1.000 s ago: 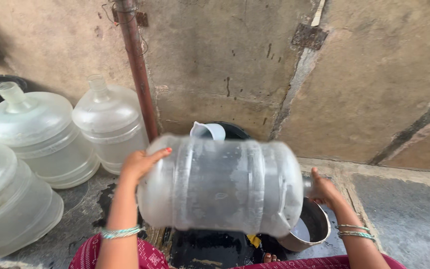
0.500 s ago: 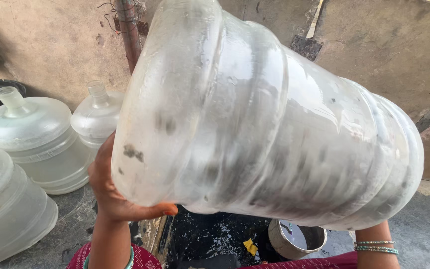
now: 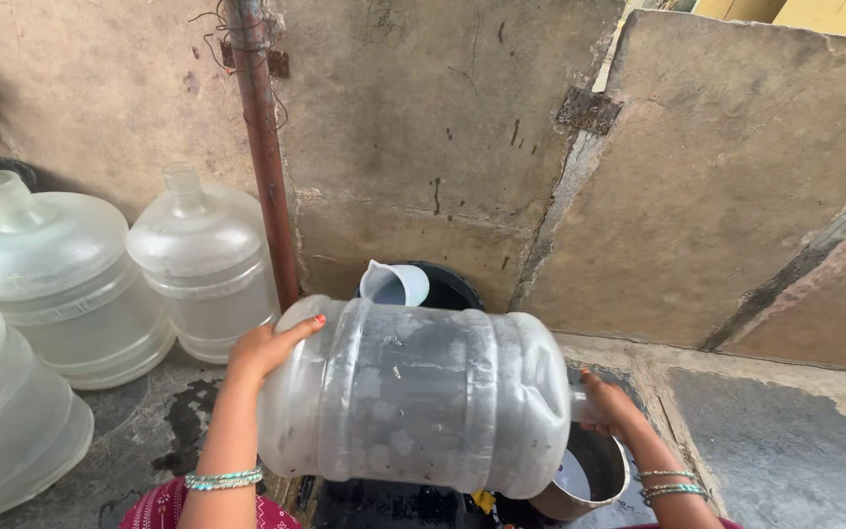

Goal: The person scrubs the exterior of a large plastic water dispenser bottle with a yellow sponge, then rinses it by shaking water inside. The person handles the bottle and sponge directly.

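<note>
As it lies sideways above a steel pot (image 3: 587, 480), a clear water jug (image 3: 413, 397) is gripped by both hands: left hand (image 3: 264, 348) at its base, right hand (image 3: 611, 409) at its neck.

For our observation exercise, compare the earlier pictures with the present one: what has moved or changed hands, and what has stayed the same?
The large clear plastic water jug, swung up close to the camera half a second ago, is back down and lying level, as a second ago. The left hand keeps its grip on the base; the right hand stays at the neck end, above the steel pot. The three upright clear jugs, rusty pipe and white plastic mug have not moved.
</note>
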